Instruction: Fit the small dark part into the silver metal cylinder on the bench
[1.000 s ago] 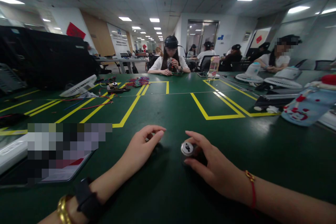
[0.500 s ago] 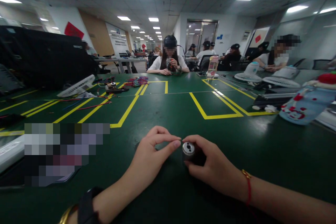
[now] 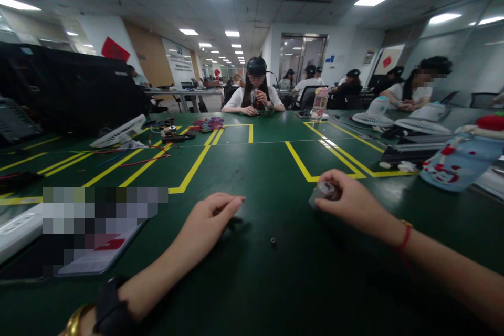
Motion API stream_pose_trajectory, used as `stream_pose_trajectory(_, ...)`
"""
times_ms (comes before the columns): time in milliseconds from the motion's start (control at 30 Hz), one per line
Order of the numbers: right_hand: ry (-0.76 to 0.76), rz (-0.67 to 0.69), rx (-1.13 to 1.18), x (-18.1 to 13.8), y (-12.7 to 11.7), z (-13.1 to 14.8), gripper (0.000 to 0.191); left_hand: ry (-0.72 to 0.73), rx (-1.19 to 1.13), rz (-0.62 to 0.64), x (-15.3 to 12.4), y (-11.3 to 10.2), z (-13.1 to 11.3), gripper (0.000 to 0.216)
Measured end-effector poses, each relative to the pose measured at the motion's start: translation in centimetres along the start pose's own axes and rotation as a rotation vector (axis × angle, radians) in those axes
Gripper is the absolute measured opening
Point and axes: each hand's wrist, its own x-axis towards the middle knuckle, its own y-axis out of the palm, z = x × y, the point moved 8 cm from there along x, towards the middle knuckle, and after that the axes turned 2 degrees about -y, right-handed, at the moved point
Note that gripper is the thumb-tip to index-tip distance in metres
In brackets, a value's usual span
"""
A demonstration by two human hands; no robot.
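Observation:
My right hand [image 3: 350, 200] is closed round a small silver and black motor [image 3: 322, 191], held just above the green table [image 3: 275, 283] near a yellow tape corner. My left hand [image 3: 208, 220] rests on the table with its fingers curled and pinched together; what they hold, if anything, is hidden. A tiny dark part [image 3: 273, 241] lies loose on the table between the two hands. A black watch and a gold bangle sit on my left wrist, a red cord on my right.
A blurred-out flat device [image 3: 98, 252] lies at the left. A white fan [image 3: 118, 131], coloured wires [image 3: 207, 123] and small parts lie further back. A patterned bottle [image 3: 460, 160] lies at the right. Several people sit at the far side.
My right hand has carried the motor away to the right and further from me. My left hand has drawn back to the left. A tiny dark part now lies where the hands met.

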Motion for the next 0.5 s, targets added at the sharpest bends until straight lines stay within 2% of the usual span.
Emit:
stream_pose_trajectory(133, 0.226, -0.134, -0.474, 2.7, -8.0, -8.4, 0.033, -0.173, -0.162, -0.115, 1.1, -1.7, 3.0, 0.042)
stream_pose_trajectory(233, 0.355, 0.009, -0.576, 3.3, -10.6, -14.1, 0.021, -0.183, -0.215, -0.123, 1.4, -1.5, 3.6, 0.041)
stream_pose_trajectory(300, 0.393, 0.063, -0.598, 3.2, -11.2, -15.6, 0.021, -0.181, -0.206, -0.112, 1.4, -1.2, 3.7, 0.041)
stream_pose_trajectory(367, 0.392, 0.025, -0.649, 2.9, -11.2, -14.6, 0.036, -0.182, -0.193, -0.111, 1.4, -1.1, 3.7, 0.041)
stream_pose_trajectory(400, 0.347, -0.028, -0.68, 2.8, -10.8, -12.9, 0.048, -0.184, -0.189, -0.115, 1.3, -1.1, 3.6, 0.041)
stream_pose_trajectory(467, 0.154, -0.138, -0.702, 2.2, -8.6, -7.5, 0.063, -0.191, -0.178, -0.123, 1.3, -1.1, 3.6, 0.042)
stream_pose_trajectory(500, -0.015, -0.154, -0.651, 1.6, -6.5, -4.1, 0.059, -0.195, -0.17, -0.126, 1.2, -1.1, 3.6, 0.042)
